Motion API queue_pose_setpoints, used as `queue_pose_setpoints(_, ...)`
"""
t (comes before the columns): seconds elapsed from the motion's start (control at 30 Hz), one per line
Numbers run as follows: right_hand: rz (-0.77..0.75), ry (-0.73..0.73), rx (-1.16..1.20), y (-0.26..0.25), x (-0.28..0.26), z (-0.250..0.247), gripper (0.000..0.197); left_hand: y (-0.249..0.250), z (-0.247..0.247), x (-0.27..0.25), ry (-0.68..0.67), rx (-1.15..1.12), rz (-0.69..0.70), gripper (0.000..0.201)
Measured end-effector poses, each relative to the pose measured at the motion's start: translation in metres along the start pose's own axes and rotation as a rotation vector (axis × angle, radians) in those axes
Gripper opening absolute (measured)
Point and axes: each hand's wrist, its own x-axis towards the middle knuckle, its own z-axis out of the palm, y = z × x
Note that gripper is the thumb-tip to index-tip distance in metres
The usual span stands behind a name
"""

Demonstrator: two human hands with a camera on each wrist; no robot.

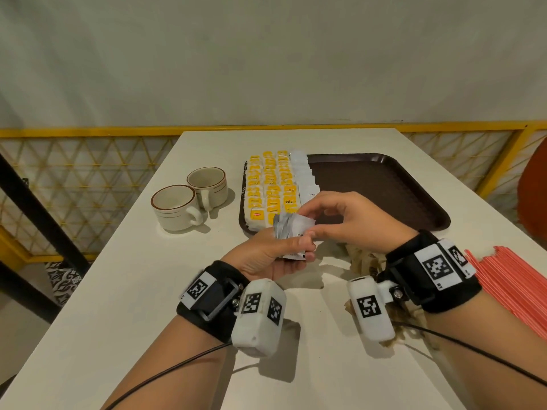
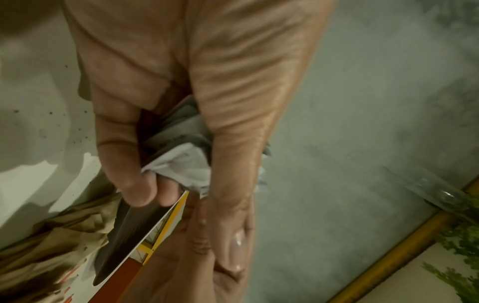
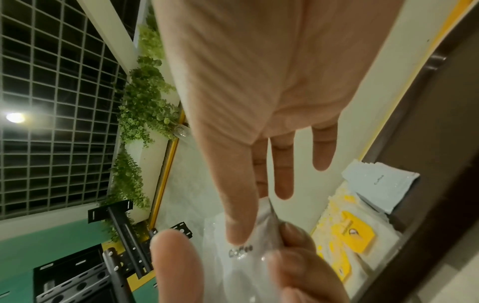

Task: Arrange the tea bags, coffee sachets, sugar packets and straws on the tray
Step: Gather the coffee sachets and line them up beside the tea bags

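My left hand (image 1: 296, 247) grips a small stack of white coffee sachets (image 1: 293, 232) just above the table, in front of the tray's near left corner. My right hand (image 1: 307, 224) pinches the top sachet (image 3: 241, 252), marked "Coffee", between thumb and forefinger; its other fingers are spread. The dark brown tray (image 1: 384, 184) holds rows of yellow tea bags (image 1: 272, 184) at its left and a column of white coffee sachets (image 1: 305, 173) beside them. Orange-red straws (image 1: 509, 279) lie on the table at the right. Crumpled brown paper packets (image 1: 364, 258) lie under my right wrist.
Two cream cups (image 1: 189, 199) stand left of the tray. The right part of the tray is bare. A yellow railing (image 1: 88, 133) runs behind the white table (image 1: 124, 291), whose edges fall away left and right.
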Motion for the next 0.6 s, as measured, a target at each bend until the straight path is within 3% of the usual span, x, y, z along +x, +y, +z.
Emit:
queue_pose_setpoints(0.27,0.134,-0.176,0.01,0.002,0.003,0.002,0.019,0.003,0.0,-0.001,-0.111,0.025,-0.043,0.097)
queue_pose_setpoints(0.37,0.142,-0.13,0.135,0.001,0.001,0.003,0.024,0.003,0.002,0.001,-0.041,-0.09,-0.024,0.108)
queue_pose_setpoints(0.43,0.181,-0.076,0.35,0.001,-0.001,0.0,0.032,0.006,0.003,0.003,0.068,-0.227,0.01,0.09)
queue_pose_setpoints(0.5,0.264,0.007,0.638,0.001,-0.002,-0.008,0.042,0.013,-0.002,0.002,0.213,-0.338,0.057,0.047)
queue_pose_setpoints(0.53,0.293,0.067,0.764,0.004,-0.002,-0.014,0.04,0.018,-0.006,0.001,0.271,-0.376,0.076,0.029)
queue_pose_setpoints(0.6,0.339,0.182,0.905,0.011,-0.001,-0.028,0.025,0.027,-0.015,0.0,0.347,-0.342,0.127,0.01)
